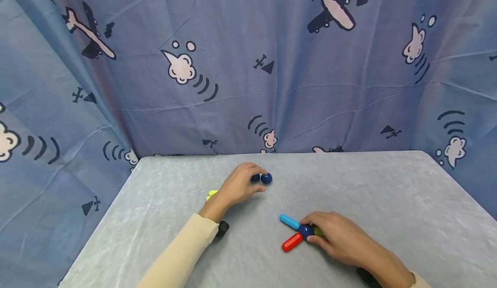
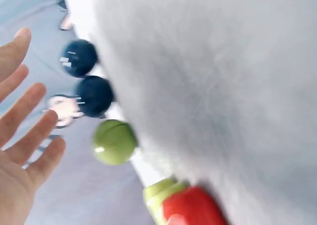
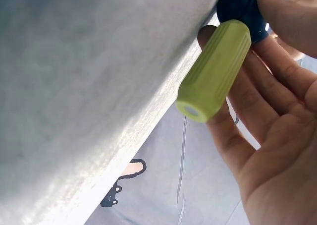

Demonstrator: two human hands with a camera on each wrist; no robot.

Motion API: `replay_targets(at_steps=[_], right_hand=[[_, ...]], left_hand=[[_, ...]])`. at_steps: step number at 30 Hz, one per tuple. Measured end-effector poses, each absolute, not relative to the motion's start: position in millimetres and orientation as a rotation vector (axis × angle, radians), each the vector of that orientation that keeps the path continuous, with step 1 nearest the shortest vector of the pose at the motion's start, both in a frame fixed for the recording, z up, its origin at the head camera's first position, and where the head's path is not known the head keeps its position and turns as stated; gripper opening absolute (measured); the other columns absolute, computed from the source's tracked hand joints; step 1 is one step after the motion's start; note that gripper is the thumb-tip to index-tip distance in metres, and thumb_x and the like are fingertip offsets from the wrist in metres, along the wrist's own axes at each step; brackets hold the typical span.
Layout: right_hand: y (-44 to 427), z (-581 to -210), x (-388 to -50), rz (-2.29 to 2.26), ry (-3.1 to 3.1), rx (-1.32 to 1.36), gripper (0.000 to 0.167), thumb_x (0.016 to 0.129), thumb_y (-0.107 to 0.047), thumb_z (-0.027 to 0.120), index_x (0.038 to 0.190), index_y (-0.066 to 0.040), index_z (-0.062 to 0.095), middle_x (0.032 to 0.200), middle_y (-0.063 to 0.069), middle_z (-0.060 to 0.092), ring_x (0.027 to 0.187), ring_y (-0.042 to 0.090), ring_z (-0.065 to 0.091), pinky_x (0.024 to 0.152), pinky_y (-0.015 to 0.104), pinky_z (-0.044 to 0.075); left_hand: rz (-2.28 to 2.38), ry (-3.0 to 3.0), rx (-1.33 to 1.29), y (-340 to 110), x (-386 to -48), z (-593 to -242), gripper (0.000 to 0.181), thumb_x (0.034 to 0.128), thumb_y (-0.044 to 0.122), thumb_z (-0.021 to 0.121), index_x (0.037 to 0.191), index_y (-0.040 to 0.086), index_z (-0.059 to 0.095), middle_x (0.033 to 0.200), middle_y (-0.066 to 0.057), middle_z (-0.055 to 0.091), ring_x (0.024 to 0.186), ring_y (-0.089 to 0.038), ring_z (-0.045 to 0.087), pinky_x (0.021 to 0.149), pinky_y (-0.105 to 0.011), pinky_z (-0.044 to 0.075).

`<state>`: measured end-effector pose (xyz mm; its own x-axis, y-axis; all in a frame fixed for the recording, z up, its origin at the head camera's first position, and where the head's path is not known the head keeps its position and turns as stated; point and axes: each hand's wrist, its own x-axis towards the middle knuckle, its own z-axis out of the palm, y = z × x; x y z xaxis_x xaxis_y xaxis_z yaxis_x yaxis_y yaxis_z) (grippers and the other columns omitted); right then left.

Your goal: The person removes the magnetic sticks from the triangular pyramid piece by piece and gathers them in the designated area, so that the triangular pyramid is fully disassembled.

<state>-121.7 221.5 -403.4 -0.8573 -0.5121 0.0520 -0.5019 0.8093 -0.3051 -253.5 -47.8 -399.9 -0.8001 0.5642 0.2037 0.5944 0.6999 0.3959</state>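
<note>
My right hand point(image 1: 341, 238) pinches a dark blue ball point(image 1: 306, 231) between thumb and fingers. From that ball stick out a light blue rod point(image 1: 289, 221), a red rod point(image 1: 292, 242) and a green rod point(image 3: 215, 71), the last lying along the palm in the right wrist view. My left hand point(image 1: 240, 184), fingers spread, is over the far part of the table beside two dark blue balls point(image 1: 266, 178). In the left wrist view the hand point(image 2: 25, 136) stands apart from the balls point(image 2: 94, 96), with nothing in its fingers.
A green ball point(image 2: 115, 141) lies near the blue balls. Yellow-green pieces point(image 1: 212, 192) and a red piece point(image 2: 194, 208) are partly behind the left forearm. The white table point(image 1: 388, 193) ends at a patterned blue curtain point(image 1: 233, 64).
</note>
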Motion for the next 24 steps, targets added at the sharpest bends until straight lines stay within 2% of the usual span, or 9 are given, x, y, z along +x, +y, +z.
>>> replay_targets(at_steps=[5, 14, 18, 24], right_hand=[[216.7, -402.5, -121.7, -0.481, 2.954, -0.824, 0.028, 0.089, -0.034, 0.074, 0.115, -0.026, 0.067, 0.109, -0.014, 0.07, 0.092, 0.003, 0.065, 0.077, 0.035, 0.053], [197.1, -397.5, -124.6, -0.402, 2.935, -0.774, 0.028, 0.088, -0.035, 0.074, 0.112, -0.022, 0.069, 0.104, -0.014, 0.07, 0.085, 0.001, 0.06, 0.077, 0.035, 0.052], [186.7, -395.1, -129.5, -0.392, 2.928, -0.732, 0.029, 0.087, -0.036, 0.075, 0.111, -0.02, 0.07, 0.101, -0.012, 0.071, 0.081, 0.0, 0.059, 0.078, 0.036, 0.05], [171.0, -394.9, -137.4, -0.417, 2.964, -0.789, 0.03, 0.086, -0.035, 0.077, 0.11, -0.019, 0.071, 0.1, -0.01, 0.072, 0.08, 0.003, 0.062, 0.077, 0.035, 0.051]], left_hand=[[-0.731, -2.842, -0.934, -63.8, -218.2, -388.2, 0.037, 0.0876, 0.029, 0.077, 0.123, 0.018, 0.07, 0.125, 0.001, 0.065, 0.125, -0.02, 0.054, 0.108, -0.04, 0.043], [-0.727, -2.904, -0.953, -76.2, -170.0, -387.5, 0.034, 0.0879, 0.032, 0.076, 0.119, 0.017, 0.071, 0.12, 0.002, 0.067, 0.119, -0.017, 0.059, 0.102, -0.038, 0.048], [-0.76, -2.971, -0.978, -72.8, -158.9, -389.6, 0.034, 0.088, 0.034, 0.076, 0.118, 0.019, 0.072, 0.114, 0.004, 0.07, 0.111, -0.013, 0.062, 0.096, -0.034, 0.051], [-0.711, -3.042, -0.977, -66.6, -151.4, -396.2, 0.031, 0.0858, 0.033, 0.078, 0.113, 0.021, 0.073, 0.103, 0.008, 0.071, 0.093, -0.007, 0.064, 0.08, -0.024, 0.052]])
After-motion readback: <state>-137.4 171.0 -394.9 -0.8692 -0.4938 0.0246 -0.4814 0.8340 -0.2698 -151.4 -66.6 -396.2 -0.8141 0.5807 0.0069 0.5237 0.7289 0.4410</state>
